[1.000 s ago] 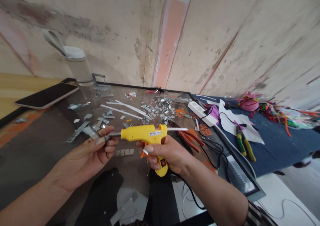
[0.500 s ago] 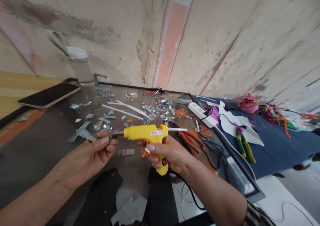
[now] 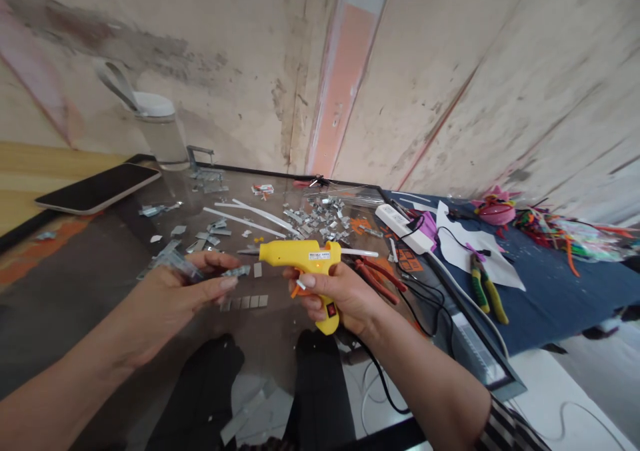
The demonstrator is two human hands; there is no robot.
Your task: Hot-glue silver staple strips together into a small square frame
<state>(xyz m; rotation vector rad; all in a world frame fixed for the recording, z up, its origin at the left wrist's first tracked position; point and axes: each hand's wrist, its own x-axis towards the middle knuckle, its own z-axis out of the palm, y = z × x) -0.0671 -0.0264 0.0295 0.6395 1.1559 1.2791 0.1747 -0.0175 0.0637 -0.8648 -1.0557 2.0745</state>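
My right hand [image 3: 333,291] is closed round the handle of a yellow glue gun [image 3: 295,254], whose nozzle points left and whose back end has a white glue stick [image 3: 360,252] in it. To the left, my left hand [image 3: 193,288] pinches a small silvery metal piece [image 3: 237,272] between thumb and fingertips, a little below and left of the nozzle, apart from it. One small flat grey square [image 3: 257,269] lies just right of that piece. A row of similar squares [image 3: 250,302] lies on the glass-topped table [image 3: 125,304] below.
Behind lie white glue sticks [image 3: 245,221] and scattered metal pieces [image 3: 320,218]. A phone [image 3: 100,188] and a bottle [image 3: 163,134] stand or lie at left. At right are red-handled pliers [image 3: 377,281], a power strip [image 3: 405,228] and green-handled pliers [image 3: 487,288] on blue cloth.
The glue gun has moved slightly up and right, away from my left hand. The piece in my left fingers now shows clear of the nozzle, and a single grey square has come into view.
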